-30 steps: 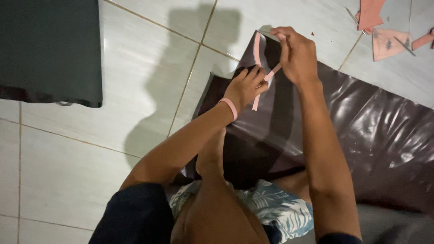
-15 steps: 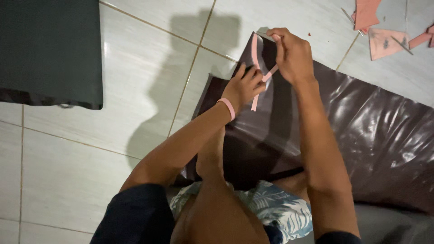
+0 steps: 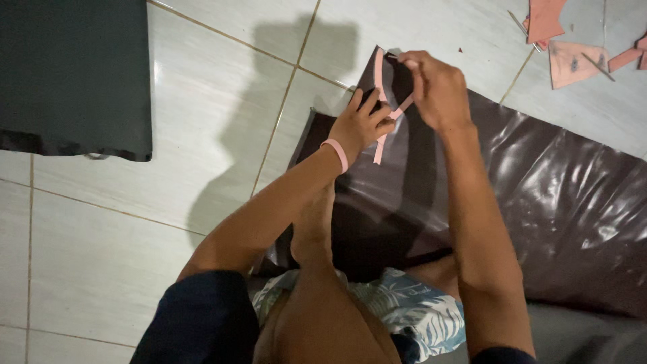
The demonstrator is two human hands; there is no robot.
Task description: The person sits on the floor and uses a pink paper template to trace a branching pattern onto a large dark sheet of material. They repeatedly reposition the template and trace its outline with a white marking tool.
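While the right hand (image 3: 437, 91) pinches the top of a thin pink strip (image 3: 379, 74) to keep it taut, the left hand (image 3: 360, 123) pinches it just below that grip. Beneath both grips a dark glossy sheet (image 3: 539, 182) covers the tiled floor (image 3: 202, 135), with pink scraps (image 3: 573, 62) well beyond them

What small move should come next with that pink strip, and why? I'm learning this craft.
Probably press the pink strip flat along the dark sheet's edge: the right hand pinches its top, the left hand pins its middle, and its tail hangs loose.
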